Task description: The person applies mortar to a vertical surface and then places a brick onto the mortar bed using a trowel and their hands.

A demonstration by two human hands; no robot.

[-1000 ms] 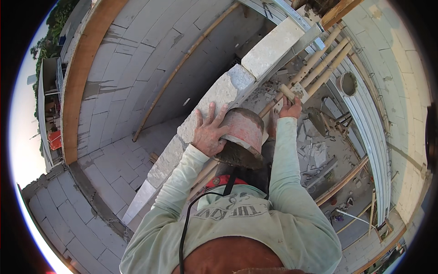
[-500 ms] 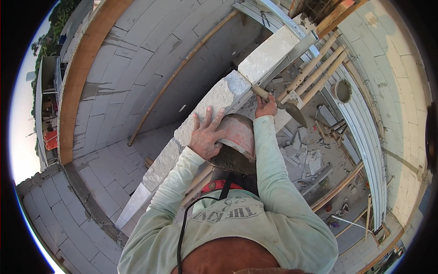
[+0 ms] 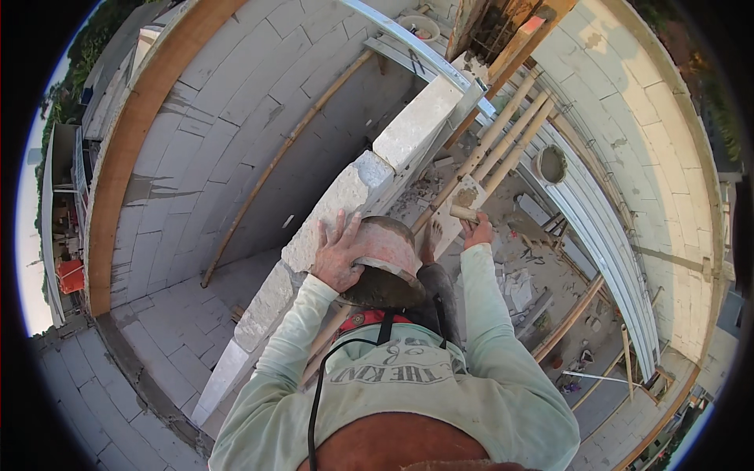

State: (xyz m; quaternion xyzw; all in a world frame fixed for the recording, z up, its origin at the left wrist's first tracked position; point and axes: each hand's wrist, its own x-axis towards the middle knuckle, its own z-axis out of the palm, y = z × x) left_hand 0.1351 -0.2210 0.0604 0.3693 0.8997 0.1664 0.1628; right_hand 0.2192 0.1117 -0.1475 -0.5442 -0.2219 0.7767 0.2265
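Observation:
A tilted, mortar-stained bucket (image 3: pixel 389 247) with a reddish side rests against the block wall (image 3: pixel 338 200), its dark mouth toward my body. My left hand (image 3: pixel 338 257) grips its left side near the rim, fingers spread along the outside toward the blocks and thumb by the mouth. To the right of the bucket, my right hand (image 3: pixel 477 231) is closed round the wooden handle of a trowel (image 3: pixel 465 213). The handle's end points toward the wall; the blade is hard to make out. Dark shadow hides most of the bucket's inside.
Bamboo poles (image 3: pixel 510 145) and a mortar-smeared board (image 3: pixel 457 206) lie right of the wall, with my bare foot (image 3: pixel 432 235) beside them. Farther right, a round mortar bucket (image 3: pixel 550 164) stands near long metal channels (image 3: pixel 609 228). Broken rubble (image 3: pixel 517 286) lies below. A metal straightedge (image 3: pixel 424 55) crosses the wall's far end.
My right hand has drawn the trowel away from the wall, to the right and nearer me, and the trowel has turned. My left hand stays on the bucket. The whole view has shifted slightly.

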